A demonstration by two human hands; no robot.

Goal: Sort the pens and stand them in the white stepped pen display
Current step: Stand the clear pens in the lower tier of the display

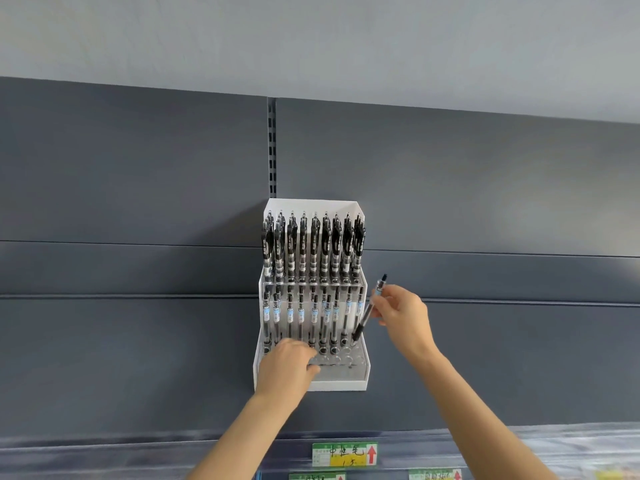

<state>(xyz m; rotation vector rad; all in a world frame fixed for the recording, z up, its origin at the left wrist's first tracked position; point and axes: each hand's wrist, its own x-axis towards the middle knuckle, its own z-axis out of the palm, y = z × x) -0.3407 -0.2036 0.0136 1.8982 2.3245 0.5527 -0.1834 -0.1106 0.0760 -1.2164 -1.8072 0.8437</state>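
setting: a white stepped pen display stands on a dark grey shop shelf against a grey back panel, seen from a head-worn camera looking slightly upward.
display, top step: a packed row of black clip pens stands upright, filling the tier from side to side.
display, middle step: a row of clear-barrelled pens with pale blue labels stands upright, tips down in the holes.
display, front step: a clear plate with round holes; the holes on its right part are bare.
right hand: the right hand is just beside the display's right wall, thumb and fingers pinching a single pen at its upper barrel, the other fingers loosely bent.
held pen: the held pen tilts, its top leaning right and its dark tip down at the far right end of the display, at or just above a hole; whether it is seated i cannot tell.
left hand: the left hand rests on the front left part of the display, fingers bent over the front step; whether it grips the plate i cannot tell.
below: green and yellow price tags with a red arrow sit on the shelf edge.
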